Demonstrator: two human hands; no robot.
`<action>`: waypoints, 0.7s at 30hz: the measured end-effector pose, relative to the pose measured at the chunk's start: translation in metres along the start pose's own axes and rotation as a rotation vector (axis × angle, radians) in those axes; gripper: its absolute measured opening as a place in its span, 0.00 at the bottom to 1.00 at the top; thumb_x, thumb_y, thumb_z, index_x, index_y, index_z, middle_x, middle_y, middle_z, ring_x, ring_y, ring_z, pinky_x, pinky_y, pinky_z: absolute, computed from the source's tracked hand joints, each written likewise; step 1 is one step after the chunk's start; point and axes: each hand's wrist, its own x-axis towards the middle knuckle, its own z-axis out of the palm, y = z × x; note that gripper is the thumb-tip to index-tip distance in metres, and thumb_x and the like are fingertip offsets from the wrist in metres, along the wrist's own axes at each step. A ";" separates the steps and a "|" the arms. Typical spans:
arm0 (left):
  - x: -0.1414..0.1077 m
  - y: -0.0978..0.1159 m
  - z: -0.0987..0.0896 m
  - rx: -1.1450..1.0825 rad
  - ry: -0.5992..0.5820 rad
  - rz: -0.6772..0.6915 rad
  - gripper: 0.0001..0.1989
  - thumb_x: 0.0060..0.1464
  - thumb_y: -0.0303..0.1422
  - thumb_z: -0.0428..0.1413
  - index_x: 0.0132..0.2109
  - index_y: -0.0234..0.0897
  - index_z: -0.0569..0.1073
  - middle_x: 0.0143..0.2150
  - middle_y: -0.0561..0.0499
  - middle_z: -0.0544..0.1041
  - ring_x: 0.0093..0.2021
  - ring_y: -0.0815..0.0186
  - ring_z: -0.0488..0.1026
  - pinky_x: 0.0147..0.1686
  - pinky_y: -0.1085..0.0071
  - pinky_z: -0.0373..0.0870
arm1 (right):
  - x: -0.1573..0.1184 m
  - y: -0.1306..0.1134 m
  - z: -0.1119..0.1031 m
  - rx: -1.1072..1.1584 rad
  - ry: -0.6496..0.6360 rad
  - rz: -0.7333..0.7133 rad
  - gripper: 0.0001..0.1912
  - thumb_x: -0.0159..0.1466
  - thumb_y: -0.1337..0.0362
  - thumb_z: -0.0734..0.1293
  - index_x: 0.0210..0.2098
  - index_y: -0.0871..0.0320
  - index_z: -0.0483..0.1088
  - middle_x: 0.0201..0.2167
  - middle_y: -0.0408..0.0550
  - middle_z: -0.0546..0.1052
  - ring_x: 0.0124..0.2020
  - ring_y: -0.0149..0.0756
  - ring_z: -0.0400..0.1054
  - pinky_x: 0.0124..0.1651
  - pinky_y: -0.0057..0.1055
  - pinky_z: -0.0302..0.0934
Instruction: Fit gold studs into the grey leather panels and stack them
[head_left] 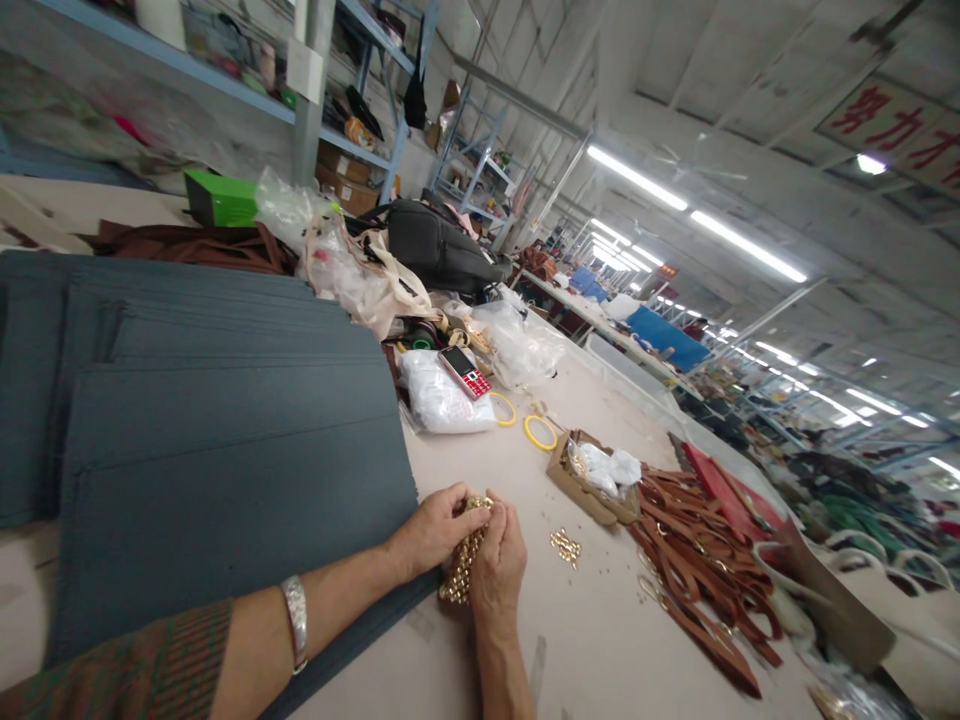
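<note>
My left hand [431, 528] and my right hand [499, 560] meet near the front of the table, fingers closed at the top of a bunch of small shiny gold metal pieces [459, 575]. Whether these are linked or loose in a clear bag I cannot tell. Thumbs and fingertips of both hands come together at its upper end, partly hiding it. To the right, a small pile of similar gold pieces [565, 547] lies on the table. Left of my hands are stacked dark blue-grey panels [240, 440], with my left forearm reaching across them.
A cardboard box [589, 495] with white bags stands right of centre, beside a heap of brown straps [697, 560]. Further back are yellow tape rings [540, 432], a red phone [465, 372] on a white plastic packet [442, 400], and a black bag [439, 245].
</note>
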 end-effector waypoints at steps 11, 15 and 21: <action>0.002 -0.002 0.000 -0.039 0.024 0.002 0.10 0.55 0.37 0.59 0.33 0.36 0.69 0.28 0.57 0.69 0.29 0.68 0.67 0.31 0.70 0.64 | 0.003 0.006 -0.001 0.157 -0.017 0.149 0.26 0.66 0.46 0.57 0.46 0.62 0.72 0.45 0.54 0.78 0.48 0.43 0.71 0.52 0.37 0.61; 0.004 -0.005 -0.001 -0.064 0.088 -0.008 0.08 0.58 0.36 0.57 0.36 0.35 0.70 0.31 0.56 0.71 0.31 0.67 0.69 0.34 0.67 0.67 | -0.001 -0.005 -0.004 0.096 -0.026 0.084 0.24 0.65 0.46 0.59 0.44 0.61 0.71 0.41 0.52 0.78 0.44 0.41 0.71 0.47 0.34 0.62; 0.006 -0.005 -0.002 -0.079 0.164 -0.021 0.09 0.59 0.37 0.57 0.36 0.35 0.70 0.31 0.55 0.71 0.31 0.67 0.70 0.35 0.67 0.68 | -0.006 -0.015 -0.004 -0.029 -0.054 0.033 0.19 0.65 0.49 0.62 0.41 0.59 0.71 0.33 0.48 0.77 0.35 0.37 0.70 0.39 0.30 0.61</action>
